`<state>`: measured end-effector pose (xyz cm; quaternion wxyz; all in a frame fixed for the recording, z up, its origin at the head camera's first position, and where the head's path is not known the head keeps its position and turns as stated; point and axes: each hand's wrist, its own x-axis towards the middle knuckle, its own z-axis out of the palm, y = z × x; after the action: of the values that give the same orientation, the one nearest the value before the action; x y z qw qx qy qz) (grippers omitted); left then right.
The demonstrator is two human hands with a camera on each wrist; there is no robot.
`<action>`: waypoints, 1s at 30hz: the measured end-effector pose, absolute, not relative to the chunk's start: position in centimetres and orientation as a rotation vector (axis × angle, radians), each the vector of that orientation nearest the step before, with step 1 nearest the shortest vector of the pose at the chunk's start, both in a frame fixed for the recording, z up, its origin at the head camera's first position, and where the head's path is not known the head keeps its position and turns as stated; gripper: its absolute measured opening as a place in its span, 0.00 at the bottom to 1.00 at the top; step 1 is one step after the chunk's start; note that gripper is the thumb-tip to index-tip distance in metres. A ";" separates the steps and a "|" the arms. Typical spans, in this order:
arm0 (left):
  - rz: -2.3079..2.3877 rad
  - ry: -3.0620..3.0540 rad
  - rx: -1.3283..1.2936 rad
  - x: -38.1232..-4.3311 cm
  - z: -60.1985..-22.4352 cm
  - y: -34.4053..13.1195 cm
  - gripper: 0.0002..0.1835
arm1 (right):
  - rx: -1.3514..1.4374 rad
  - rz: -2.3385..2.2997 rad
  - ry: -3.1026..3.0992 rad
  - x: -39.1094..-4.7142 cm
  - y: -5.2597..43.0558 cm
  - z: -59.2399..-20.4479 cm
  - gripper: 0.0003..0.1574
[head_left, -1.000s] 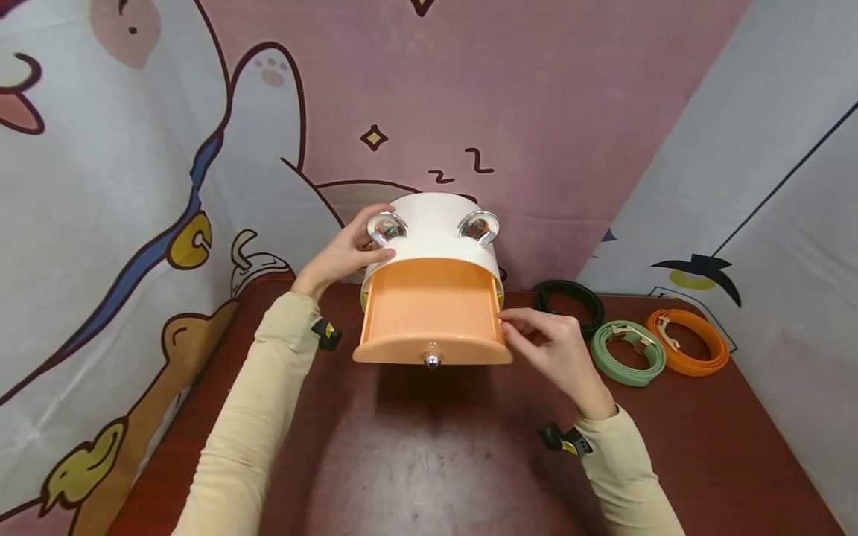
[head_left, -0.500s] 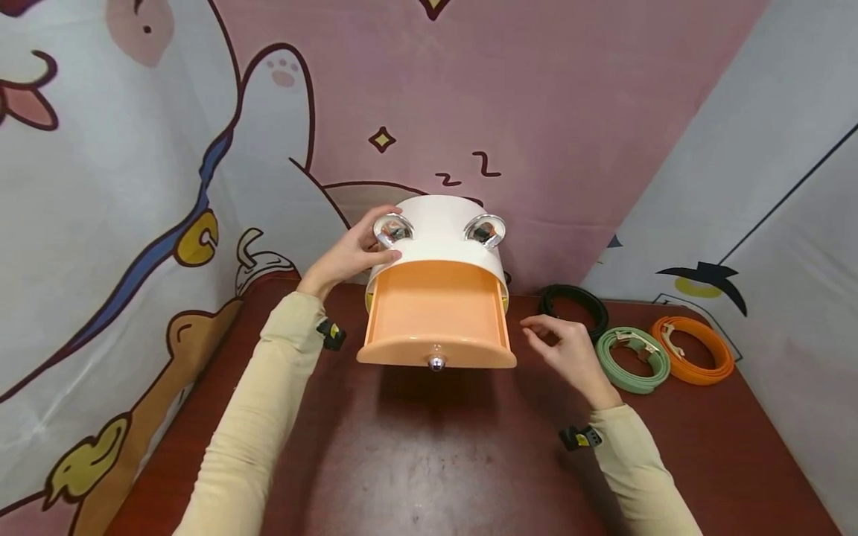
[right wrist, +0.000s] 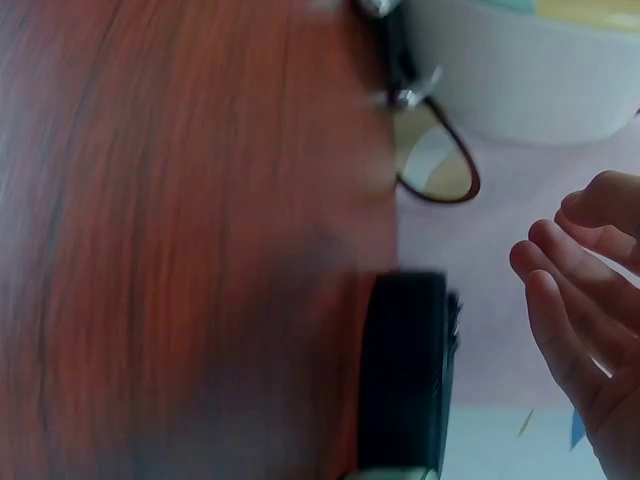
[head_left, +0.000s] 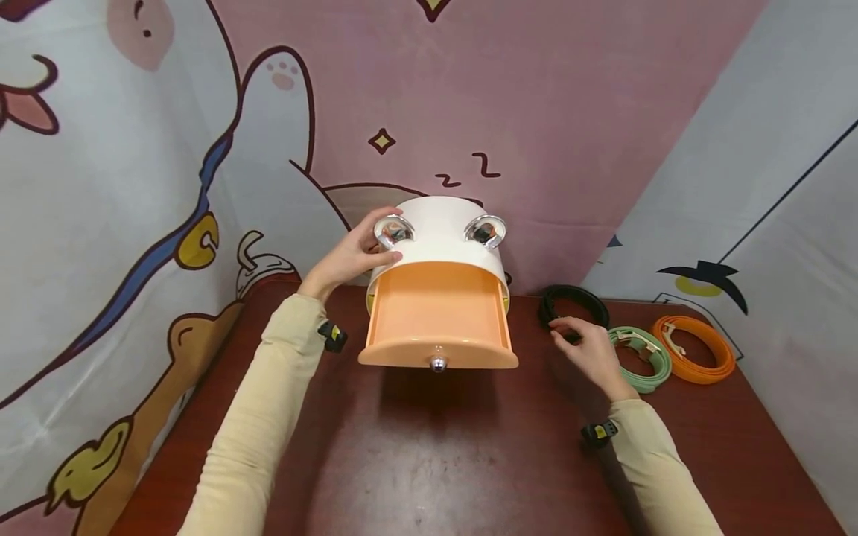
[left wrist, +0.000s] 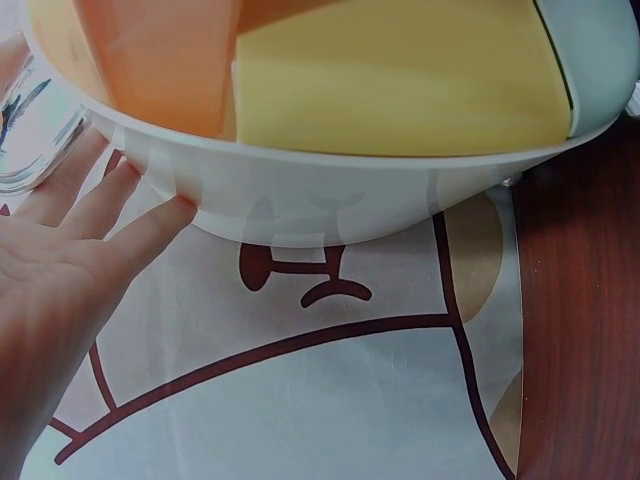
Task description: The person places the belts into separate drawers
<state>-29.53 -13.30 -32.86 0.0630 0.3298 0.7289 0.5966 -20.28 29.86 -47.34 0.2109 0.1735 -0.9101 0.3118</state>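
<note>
A white rounded drawer box [head_left: 439, 223] with two chrome ring-shaped eyes stands at the back of the table. Its upper orange drawer [head_left: 436, 305] is pulled out, with a round silver knob and nothing inside. My left hand [head_left: 351, 253] rests on the box's left side, thumb and index finger either side of the left eye. In the left wrist view its fingers [left wrist: 150, 225] lie fairly straight against the white shell. My right hand [head_left: 593, 353] hovers near the coiled black belt [head_left: 573, 298], fingers loosely bent and holding nothing. It partly covers the coiled green belt [head_left: 646, 380].
Beside the green belt lies a coiled orange belt [head_left: 710, 357]. A cartoon-printed cloth [head_left: 536, 134] hangs behind and around the dark red table [head_left: 415, 461]. Yellow and pale blue fronts [left wrist: 400, 80] show below the orange drawer in the left wrist view.
My right hand has left the drawer's right side and moved right toward the belts. The left hand stays on the box, and the drawer remains pulled out.
</note>
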 end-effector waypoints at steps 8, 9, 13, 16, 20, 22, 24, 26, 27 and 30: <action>1.805 2.187 1.002 -29.8 -33.1 -12.9 0.38 | 0.380 0.822 -2.567 -19.5 34.0 -47.9 0.13; 1.809 2.181 1.004 -29.8 -33.2 -12.9 0.38 | 0.356 0.824 -2.567 -19.3 34.5 -47.9 0.12; 1.812 2.181 1.003 -29.8 -33.3 -12.9 0.38 | 0.281 0.838 -2.545 -18.6 36.4 -48.0 0.12; 1.798 2.194 0.997 -29.7 -33.3 -13.0 0.38 | 0.230 0.874 -2.522 -18.2 37.5 -48.1 0.12; 1.774 2.229 1.003 -29.8 -33.3 -13.1 0.38 | 0.147 0.894 -2.517 -17.7 38.6 -48.3 0.12; 1.769 2.238 1.012 -29.8 -33.2 -13.1 0.37 | 0.083 0.875 -2.526 -17.3 39.1 -48.3 0.12; 1.764 2.244 1.020 -29.8 -33.2 -13.1 0.37 | 0.004 0.858 -2.535 -17.0 39.5 -48.4 0.13; 1.773 2.234 1.016 -29.8 -33.1 -13.2 0.38 | -0.078 0.839 -2.546 -16.7 39.9 -48.4 0.14; 1.775 2.236 1.011 -29.8 -33.1 -13.2 0.38 | -0.114 0.832 -2.548 -16.6 40.1 -48.4 0.15; 1.783 2.237 0.992 -29.8 -33.0 -13.3 0.38 | -0.207 0.822 -2.554 -16.3 40.7 -48.6 0.16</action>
<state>-29.77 -13.31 -33.04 0.0569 0.3272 0.7375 0.5880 -16.27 40.73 -48.63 0.2236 -0.0748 -0.9250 0.2979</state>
